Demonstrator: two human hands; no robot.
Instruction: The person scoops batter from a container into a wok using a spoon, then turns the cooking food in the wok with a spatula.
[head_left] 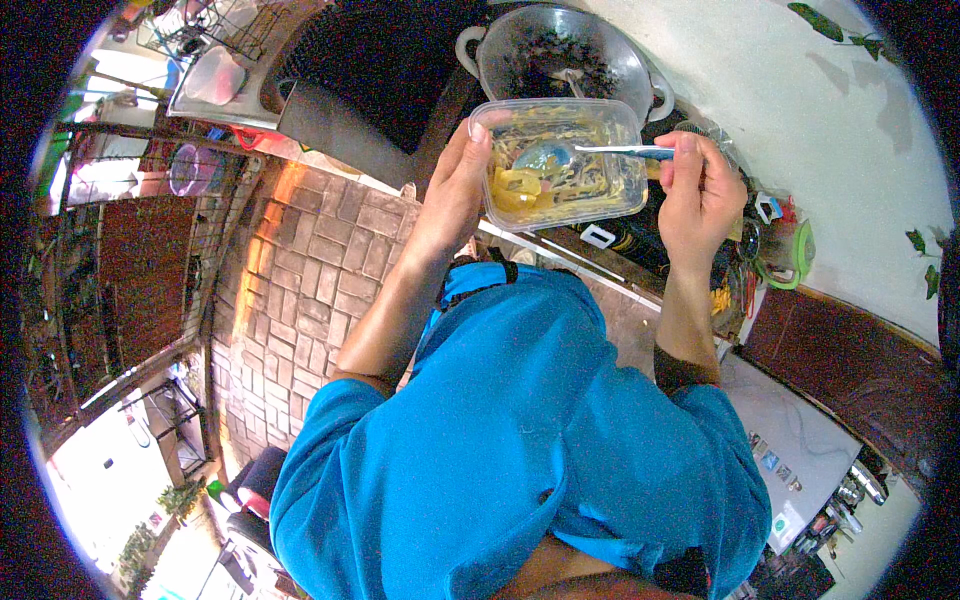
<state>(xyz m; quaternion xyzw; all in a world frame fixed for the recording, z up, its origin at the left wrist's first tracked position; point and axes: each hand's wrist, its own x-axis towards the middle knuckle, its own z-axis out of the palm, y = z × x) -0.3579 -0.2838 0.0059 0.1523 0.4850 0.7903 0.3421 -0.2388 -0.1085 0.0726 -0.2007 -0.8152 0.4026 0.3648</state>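
Observation:
My left hand [464, 172] grips the left end of a clear rectangular plastic tub [625, 205], thumb over its rim. Yellow, butter-like spread [516, 188] is smeared over the inside, with a thicker lump in the near left corner. My right hand [702, 195] is closed round the handle of a spoon [615, 151] with a blue handle end. The bowl of that spoon rests in the tub, among the spread. Just beyond the tub stands a large metal wok [620, 62] with two pale handles, holding dark bits and what looks like a utensil.
A sink counter [345, 130] with a wire rack and a pinkish-white container [214, 76] lies at the far left. Past my right hand, a green-rimmed item [797, 258] and small kitchen things crowd the wall. Brick paving [300, 270] covers the floor to the left.

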